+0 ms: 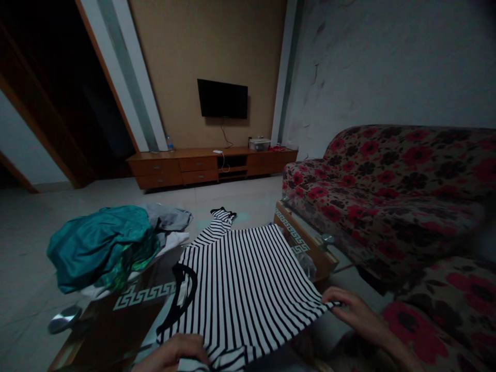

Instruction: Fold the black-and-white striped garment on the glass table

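A black-and-white striped top [240, 279] lies spread flat across the middle of the bench [116, 330], its hem at the near edge. My left hand [174, 354] rests flat on the hem at the near edge, fingers released and pressing the cloth. My right hand [354, 312] pinches the hem's right corner, just off the bench's right edge. A heap of teal and grey clothes [108, 245] sits at the far left corner.

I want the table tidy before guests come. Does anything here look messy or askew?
Yes. A crumpled heap of teal and grey clothes sits unfolded at the table's far left corner. The striped top lies skewed, its lower corner pinched by the right hand.
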Action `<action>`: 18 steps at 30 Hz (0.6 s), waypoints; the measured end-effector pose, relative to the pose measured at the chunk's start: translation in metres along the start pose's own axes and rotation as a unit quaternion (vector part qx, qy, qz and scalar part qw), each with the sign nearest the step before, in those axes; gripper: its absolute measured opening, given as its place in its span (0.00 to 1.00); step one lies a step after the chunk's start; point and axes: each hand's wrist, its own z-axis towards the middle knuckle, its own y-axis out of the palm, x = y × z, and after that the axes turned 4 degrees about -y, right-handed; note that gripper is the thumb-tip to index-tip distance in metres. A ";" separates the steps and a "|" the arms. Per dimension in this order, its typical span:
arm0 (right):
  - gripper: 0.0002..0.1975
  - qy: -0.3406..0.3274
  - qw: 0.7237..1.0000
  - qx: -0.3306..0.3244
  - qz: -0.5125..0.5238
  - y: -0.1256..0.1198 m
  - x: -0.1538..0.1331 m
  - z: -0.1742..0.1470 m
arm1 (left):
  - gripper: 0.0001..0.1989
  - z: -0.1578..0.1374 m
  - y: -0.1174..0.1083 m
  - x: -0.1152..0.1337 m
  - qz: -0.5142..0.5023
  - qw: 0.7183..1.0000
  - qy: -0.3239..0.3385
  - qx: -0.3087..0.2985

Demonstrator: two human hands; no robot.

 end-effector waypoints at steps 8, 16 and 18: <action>0.16 0.047 0.994 0.075 0.059 -0.046 -0.001 0.090 | 0.19 0.040 -0.060 0.022 -0.209 0.972 -0.089 0.062; 0.14 0.019 0.993 0.103 0.062 -0.029 0.048 0.244 | 0.26 0.136 -0.181 -0.027 -0.049 0.961 -0.094 0.256; 0.12 0.033 0.993 0.105 0.035 -0.017 0.067 0.275 | 0.26 0.163 -0.210 -0.046 0.031 0.956 -0.071 0.284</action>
